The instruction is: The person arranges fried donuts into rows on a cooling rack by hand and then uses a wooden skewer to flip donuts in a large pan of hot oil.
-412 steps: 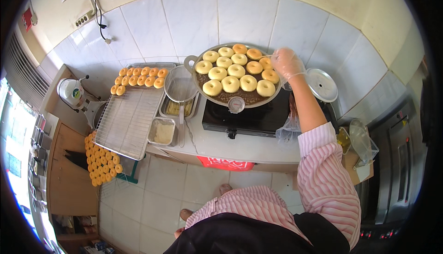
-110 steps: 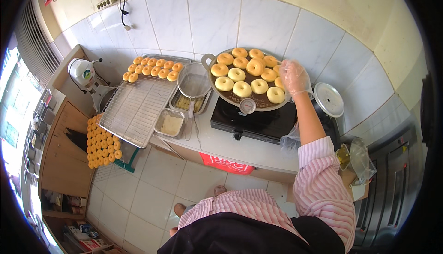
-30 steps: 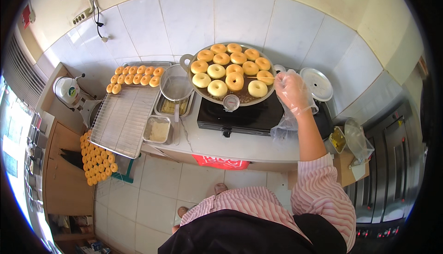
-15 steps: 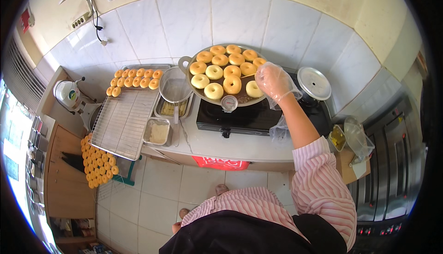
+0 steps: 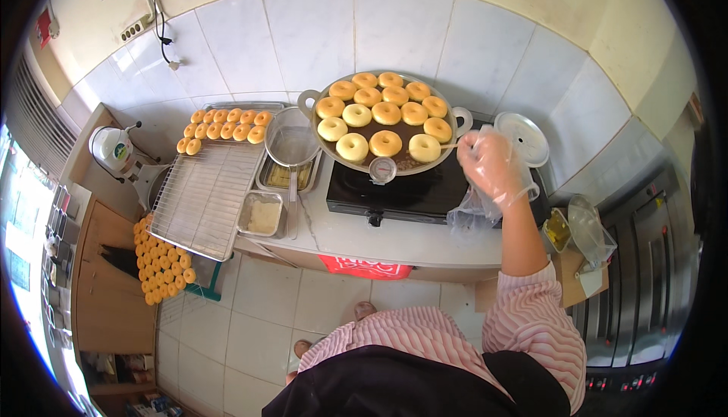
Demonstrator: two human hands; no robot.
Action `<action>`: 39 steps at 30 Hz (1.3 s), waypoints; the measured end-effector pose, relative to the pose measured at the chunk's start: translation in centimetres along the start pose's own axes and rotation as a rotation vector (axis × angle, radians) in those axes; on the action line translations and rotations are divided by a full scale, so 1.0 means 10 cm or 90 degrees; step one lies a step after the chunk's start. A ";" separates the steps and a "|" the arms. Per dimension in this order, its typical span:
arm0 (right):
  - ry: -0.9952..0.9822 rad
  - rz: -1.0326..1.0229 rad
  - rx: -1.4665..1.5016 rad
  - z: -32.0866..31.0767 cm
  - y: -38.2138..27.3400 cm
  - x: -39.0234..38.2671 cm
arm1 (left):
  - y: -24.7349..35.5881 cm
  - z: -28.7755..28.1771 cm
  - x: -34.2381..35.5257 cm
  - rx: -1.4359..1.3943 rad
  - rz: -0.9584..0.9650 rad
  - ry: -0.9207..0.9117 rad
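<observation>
A red rectangular label hangs on the front edge of the pale table, just below the black single-burner stove. High on the left wall sits a small red sign, with a white socket strip and a dangling dark cable beside it.

The right hand, in a thin clear plastic glove, hovers at the right rim of the wide round metal frying pan. Its fingers are curled in a loose pinch around a thin pale stick. The stick lies nearly level, its long axis running left to right, its tip pointing left toward the nearest of the golden ring doughnuts floating in dark oil. The left hand is out of sight.

A round dial thermometer clips onto the pan's near rim. A crumpled clear plastic bag lies under the wrist, and a white round lid rests just right of the hand. Left of the pan, a wire-mesh skimmer lies over a steel tray, and a smaller steel tray of pale powder sits nearer. A big wire cooling rack carries a row of fried doughnuts along its far edge. More doughnuts lie on a lower tray at the left.
</observation>
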State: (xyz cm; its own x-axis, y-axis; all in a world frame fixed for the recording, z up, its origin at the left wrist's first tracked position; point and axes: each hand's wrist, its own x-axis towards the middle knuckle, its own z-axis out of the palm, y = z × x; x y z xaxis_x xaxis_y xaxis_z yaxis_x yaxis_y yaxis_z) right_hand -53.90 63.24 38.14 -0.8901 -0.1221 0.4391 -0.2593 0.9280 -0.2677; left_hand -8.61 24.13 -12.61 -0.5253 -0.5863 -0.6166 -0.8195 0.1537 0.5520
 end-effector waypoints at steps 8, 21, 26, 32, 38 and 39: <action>0.037 -0.015 -0.132 0.18 0.08 -0.31 | 0.09 0.02 0.09 -0.008 0.019 -0.011; 0.163 -0.058 -0.039 0.31 0.06 0.03 | 0.06 0.04 0.05 -0.032 0.025 -0.015; 0.082 -0.093 -0.080 0.56 -0.02 0.22 | 0.04 0.04 0.01 -0.046 0.027 -0.012; 0.132 -0.070 -0.104 0.57 0.10 0.40 | -0.04 0.04 -0.08 -0.068 0.023 -0.004; 0.085 -0.027 -0.109 0.45 0.13 0.54 | -0.10 0.07 -0.15 -0.091 0.020 0.005; 0.097 -0.050 -0.084 0.43 0.11 0.55 | -0.11 0.07 -0.16 -0.094 0.019 0.004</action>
State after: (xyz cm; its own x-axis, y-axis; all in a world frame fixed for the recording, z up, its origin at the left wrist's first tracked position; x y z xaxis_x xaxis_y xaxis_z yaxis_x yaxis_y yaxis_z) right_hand -60.70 62.10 36.58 -0.7998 -0.1501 0.5812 -0.2648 0.9572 -0.1172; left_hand -7.07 25.42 -12.59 -0.5476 -0.5879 -0.5955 -0.7605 0.0527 0.6472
